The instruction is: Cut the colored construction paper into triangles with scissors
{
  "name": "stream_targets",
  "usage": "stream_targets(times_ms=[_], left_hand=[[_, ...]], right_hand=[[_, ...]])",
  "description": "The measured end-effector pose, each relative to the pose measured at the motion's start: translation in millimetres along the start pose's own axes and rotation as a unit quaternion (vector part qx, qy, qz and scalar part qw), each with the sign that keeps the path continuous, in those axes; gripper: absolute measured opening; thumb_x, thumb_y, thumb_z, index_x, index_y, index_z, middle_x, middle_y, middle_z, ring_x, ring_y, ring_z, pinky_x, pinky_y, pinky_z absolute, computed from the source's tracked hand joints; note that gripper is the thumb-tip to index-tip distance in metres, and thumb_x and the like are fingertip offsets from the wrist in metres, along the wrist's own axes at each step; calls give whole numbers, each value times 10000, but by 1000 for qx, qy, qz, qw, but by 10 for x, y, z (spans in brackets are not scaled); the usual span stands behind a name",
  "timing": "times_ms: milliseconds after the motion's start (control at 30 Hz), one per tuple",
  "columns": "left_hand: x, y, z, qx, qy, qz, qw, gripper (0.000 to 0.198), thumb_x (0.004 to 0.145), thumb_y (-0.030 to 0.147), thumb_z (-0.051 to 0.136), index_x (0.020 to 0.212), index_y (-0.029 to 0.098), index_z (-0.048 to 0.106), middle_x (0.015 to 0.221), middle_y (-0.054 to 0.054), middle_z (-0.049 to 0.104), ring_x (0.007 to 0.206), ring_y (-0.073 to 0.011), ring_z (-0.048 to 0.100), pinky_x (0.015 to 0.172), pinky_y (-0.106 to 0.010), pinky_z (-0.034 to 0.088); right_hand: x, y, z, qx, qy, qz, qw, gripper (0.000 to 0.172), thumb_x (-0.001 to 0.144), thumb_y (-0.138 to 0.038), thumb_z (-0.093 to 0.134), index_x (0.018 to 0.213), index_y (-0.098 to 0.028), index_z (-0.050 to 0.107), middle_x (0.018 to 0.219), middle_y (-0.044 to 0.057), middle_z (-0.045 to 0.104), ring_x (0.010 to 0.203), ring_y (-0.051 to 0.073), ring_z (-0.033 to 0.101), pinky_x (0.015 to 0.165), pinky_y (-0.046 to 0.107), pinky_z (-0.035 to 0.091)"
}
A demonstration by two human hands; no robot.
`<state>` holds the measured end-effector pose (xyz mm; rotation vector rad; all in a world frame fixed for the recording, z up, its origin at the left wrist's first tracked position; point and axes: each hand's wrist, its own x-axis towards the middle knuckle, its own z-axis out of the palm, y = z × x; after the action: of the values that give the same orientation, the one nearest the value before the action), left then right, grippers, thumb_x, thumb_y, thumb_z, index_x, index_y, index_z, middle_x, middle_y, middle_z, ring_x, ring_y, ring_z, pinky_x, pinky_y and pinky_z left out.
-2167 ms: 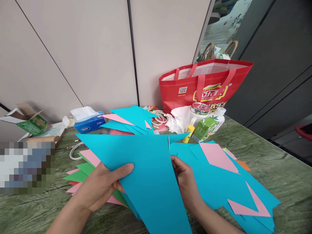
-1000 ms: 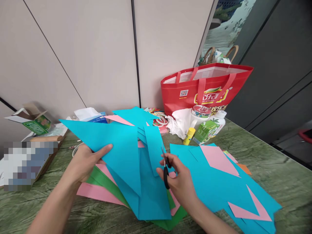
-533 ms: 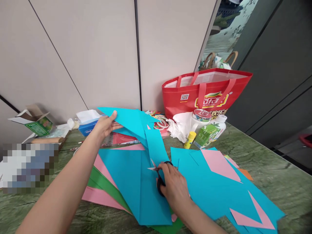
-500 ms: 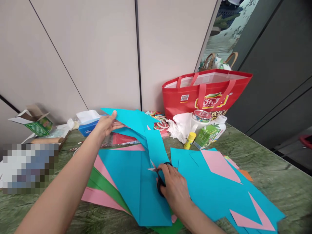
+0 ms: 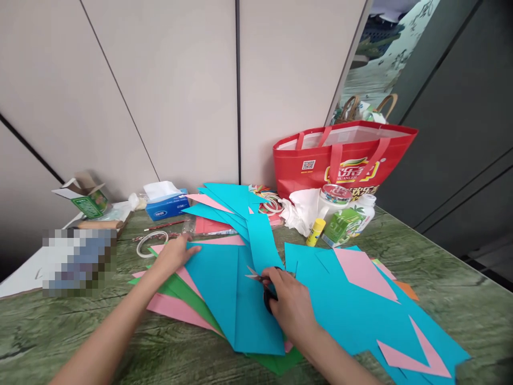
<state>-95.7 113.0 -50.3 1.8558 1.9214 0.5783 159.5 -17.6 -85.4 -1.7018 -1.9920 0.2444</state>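
There is 1 view. The camera sits on the person's head and looks forward and down at a green table [image 5: 441, 289]. It is close to the work: the left hand [image 5: 173, 256] and right hand [image 5: 289, 302] reach in from the bottom edge, with both arms in view, and blue paper [image 5: 236, 299] lies right below it. The far side of the table is a bit farther off, where a red bag [image 5: 344, 160] stands against a pale wall [image 5: 168, 91]. The wall fills the top half. At right, the view runs past the table edge to dark panels [image 5: 460, 107].
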Motion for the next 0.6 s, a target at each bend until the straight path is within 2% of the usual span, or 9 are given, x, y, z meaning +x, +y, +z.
stream_targets(times_ms=[133, 233, 333, 433, 500, 600], left_hand=[[-237, -89, 5, 107, -21, -21, 994, 458, 646, 417, 578, 986, 111, 550, 840, -201, 673, 852, -385, 602, 667, -412, 418], [-342, -37, 13, 151, -21, -49, 987, 581, 696, 468, 512, 1118, 72, 457, 928, -256, 649, 881, -409, 591, 666, -446, 416], [-389, 64, 47, 171, -8, -82, 982, 731, 701, 503, 493, 1236, 34, 323, 984, -291, 624, 921, -441, 566, 669, -490, 411], [-403, 161, 118, 170, 10, -102, 980, 853, 682, 513, 521, 1298, 15, 205, 999, -297, 618, 940, -444, 558, 691, -508, 406], [-404, 207, 176, 160, 22, -108, 981, 920, 655, 506, 564, 1315, 9, 158, 1000, -296, 618, 942, -445, 557, 705, -508, 407], [-403, 245, 249, 134, 46, -118, 983, 1002, 616, 458, 638, 1330, 4, 100, 989, -289, 622, 936, -435, 563, 721, -500, 413]], right_hand=[[-32, -67, -122, 34, 42, -29, 998, 408, 565, 16, 439, 888, -215, 532, 848, 24, 640, 795, 213, 577, 593, 263, 368], [-68, -112, -284, 51, 99, -60, 992, 354, 609, -12, 446, 885, -215, 535, 841, 20, 651, 771, 197, 593, 587, 252, 392], [-85, -83, -516, 23, 149, -72, 986, 289, 643, -50, 457, 867, -212, 542, 803, 18, 660, 728, 194, 608, 560, 249, 401], [-86, 53, -780, -11, 177, -80, 981, 275, 656, -68, 460, 875, -213, 543, 799, 9, 672, 733, 186, 629, 589, 247, 425], [-91, 185, -950, -46, 181, -77, 979, 281, 653, -80, 464, 887, -215, 543, 808, 8, 683, 728, 188, 642, 554, 239, 426], [-123, 380, -1190, -114, 226, -67, 965, 265, 663, -104, 460, 886, -209, 557, 850, 33, 690, 748, 205, 649, 552, 246, 430]])
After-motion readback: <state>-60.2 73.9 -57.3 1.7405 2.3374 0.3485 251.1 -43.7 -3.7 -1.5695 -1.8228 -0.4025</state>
